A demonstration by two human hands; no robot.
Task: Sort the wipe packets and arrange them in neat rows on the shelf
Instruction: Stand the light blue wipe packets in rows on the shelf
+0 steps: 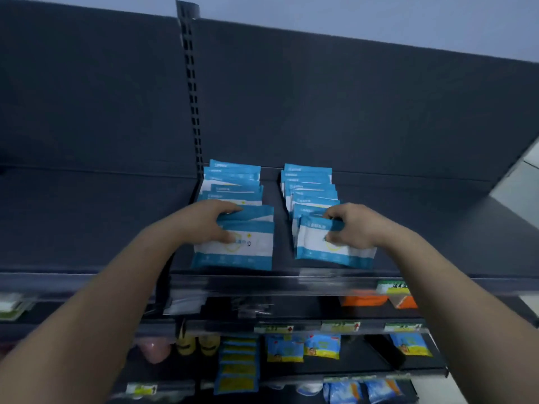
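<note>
Two forearms (116, 287) reach the dark shelf (423, 228). Left hand (210, 221) pinches the left front packet (250, 252) and right hand (350, 225) grips the right front packet (312, 249); both are blue-and-white.

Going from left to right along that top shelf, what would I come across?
Left hand → left row of blue-and-white plastic wipe packets → bare dark shelf strip → right row of packets → right hand.

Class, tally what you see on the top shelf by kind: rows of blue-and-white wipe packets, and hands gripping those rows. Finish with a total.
Rows of wipe packets: 2 (left row, right row)
Hands gripping a row at its front: 2 (left hand, right hand)
Total: 4
Packets inside each row overlap too much for a sure count.
</note>
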